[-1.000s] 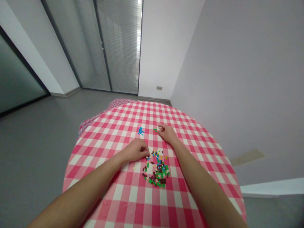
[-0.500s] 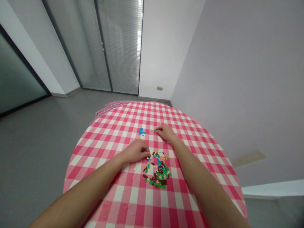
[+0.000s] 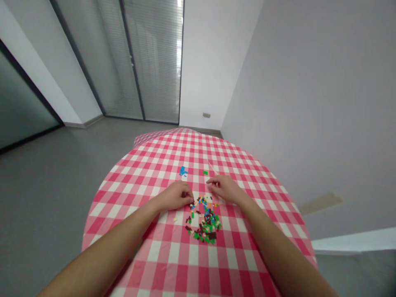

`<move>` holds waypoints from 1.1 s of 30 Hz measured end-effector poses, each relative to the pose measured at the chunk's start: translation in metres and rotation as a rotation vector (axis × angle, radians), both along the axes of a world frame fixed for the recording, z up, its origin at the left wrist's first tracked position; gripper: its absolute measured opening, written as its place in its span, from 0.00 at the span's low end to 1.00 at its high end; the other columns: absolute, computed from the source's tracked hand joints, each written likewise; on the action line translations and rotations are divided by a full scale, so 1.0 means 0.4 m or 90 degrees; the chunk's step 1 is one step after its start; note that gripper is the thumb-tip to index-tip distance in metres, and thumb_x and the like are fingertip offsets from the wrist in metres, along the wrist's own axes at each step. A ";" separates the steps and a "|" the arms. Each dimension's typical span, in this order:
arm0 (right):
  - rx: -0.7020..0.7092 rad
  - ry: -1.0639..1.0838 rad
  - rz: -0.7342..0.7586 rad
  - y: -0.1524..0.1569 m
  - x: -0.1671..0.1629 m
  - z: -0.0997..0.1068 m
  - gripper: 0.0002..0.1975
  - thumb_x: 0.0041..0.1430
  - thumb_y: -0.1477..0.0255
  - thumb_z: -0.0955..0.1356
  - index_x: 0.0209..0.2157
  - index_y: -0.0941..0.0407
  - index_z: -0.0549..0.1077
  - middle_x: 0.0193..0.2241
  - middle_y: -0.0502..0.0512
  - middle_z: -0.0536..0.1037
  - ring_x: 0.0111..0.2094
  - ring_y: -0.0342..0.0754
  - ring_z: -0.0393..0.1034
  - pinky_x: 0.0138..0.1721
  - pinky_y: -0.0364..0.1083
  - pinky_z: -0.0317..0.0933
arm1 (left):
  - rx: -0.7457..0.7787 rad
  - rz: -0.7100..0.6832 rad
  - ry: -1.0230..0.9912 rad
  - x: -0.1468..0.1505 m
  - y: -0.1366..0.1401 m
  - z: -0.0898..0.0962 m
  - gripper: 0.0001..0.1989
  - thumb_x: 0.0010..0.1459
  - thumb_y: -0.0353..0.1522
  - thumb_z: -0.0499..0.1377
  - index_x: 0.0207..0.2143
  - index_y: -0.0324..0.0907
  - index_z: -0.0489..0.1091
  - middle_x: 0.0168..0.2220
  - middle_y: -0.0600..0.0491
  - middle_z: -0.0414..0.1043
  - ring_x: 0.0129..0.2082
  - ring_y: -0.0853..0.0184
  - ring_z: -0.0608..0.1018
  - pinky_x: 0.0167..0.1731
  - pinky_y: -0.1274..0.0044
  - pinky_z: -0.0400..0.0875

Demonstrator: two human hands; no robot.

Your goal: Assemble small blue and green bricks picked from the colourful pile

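Observation:
A loose pile of small toy building bricks [image 3: 210,225], mostly green and dark brown with some blue and yellow, lies on the checked tablecloth. At the pile's upper left edge rests my left hand [image 3: 175,195], thumb and fingers pinched together. Whatever its fingertips hold is too small to make out. My right hand [image 3: 225,187] is just above and right of the pile, fingers curved and apart, with nothing seen in them. A green brick [image 3: 205,173] lies on the cloth just beyond its fingertips. To the left of that brick is a small cluster of blue bricks [image 3: 182,170].
A red-and-white checked tablecloth [image 3: 173,268] covers the round table. One pale brick [image 3: 175,219] lies apart, left of the pile. Beyond the table stand glass doors with blinds [image 3: 157,74] and a white wall with an outlet [image 3: 206,115].
My right hand has let go of the green brick and drawn back toward the pile. The green brick now lies on the cloth. My left hand has stayed about where it was.

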State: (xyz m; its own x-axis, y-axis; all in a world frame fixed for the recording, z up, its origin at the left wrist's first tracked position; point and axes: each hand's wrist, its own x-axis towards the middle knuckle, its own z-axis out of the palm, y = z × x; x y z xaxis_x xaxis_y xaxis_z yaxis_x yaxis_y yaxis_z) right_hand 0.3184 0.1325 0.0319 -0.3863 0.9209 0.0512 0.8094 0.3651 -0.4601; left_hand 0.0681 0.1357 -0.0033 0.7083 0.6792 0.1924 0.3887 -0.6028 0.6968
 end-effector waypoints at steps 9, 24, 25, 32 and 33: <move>-0.233 0.058 0.124 -0.098 0.036 0.001 0.10 0.54 0.77 0.68 0.34 0.56 0.83 0.31 0.54 0.83 0.30 0.46 0.74 0.30 0.41 0.62 | -0.128 -0.136 0.047 -0.017 -0.029 0.028 0.05 0.52 0.28 0.63 0.32 0.42 0.80 0.29 0.52 0.76 0.29 0.69 0.73 0.32 0.77 0.65; -0.242 0.126 0.087 -0.087 0.046 -0.038 0.09 0.53 0.73 0.69 0.34 0.56 0.82 0.28 0.53 0.82 0.28 0.46 0.72 0.28 0.42 0.60 | 0.025 -0.206 0.085 0.023 -0.069 0.052 0.09 0.53 0.21 0.62 0.26 0.42 0.78 0.25 0.55 0.73 0.29 0.70 0.71 0.33 0.78 0.62; -0.241 0.129 0.084 -0.086 0.045 -0.038 0.09 0.53 0.72 0.69 0.34 0.57 0.82 0.28 0.53 0.81 0.27 0.46 0.72 0.28 0.42 0.60 | 0.026 -0.211 0.082 0.024 -0.070 0.051 0.10 0.53 0.21 0.61 0.24 0.42 0.77 0.24 0.55 0.73 0.29 0.70 0.71 0.33 0.78 0.62; -0.241 0.132 0.085 -0.087 0.046 -0.039 0.09 0.54 0.70 0.69 0.33 0.58 0.81 0.25 0.52 0.79 0.24 0.43 0.67 0.25 0.41 0.56 | 0.025 -0.204 0.060 0.024 -0.077 0.041 0.10 0.52 0.21 0.62 0.33 0.43 0.79 0.29 0.54 0.75 0.33 0.69 0.74 0.38 0.77 0.65; -0.235 0.131 0.084 -0.087 0.046 -0.039 0.09 0.54 0.70 0.69 0.33 0.58 0.81 0.25 0.52 0.79 0.24 0.43 0.67 0.25 0.41 0.56 | 0.025 -0.203 0.062 0.025 -0.080 0.040 0.09 0.51 0.23 0.64 0.34 0.43 0.80 0.30 0.54 0.76 0.34 0.68 0.74 0.39 0.77 0.65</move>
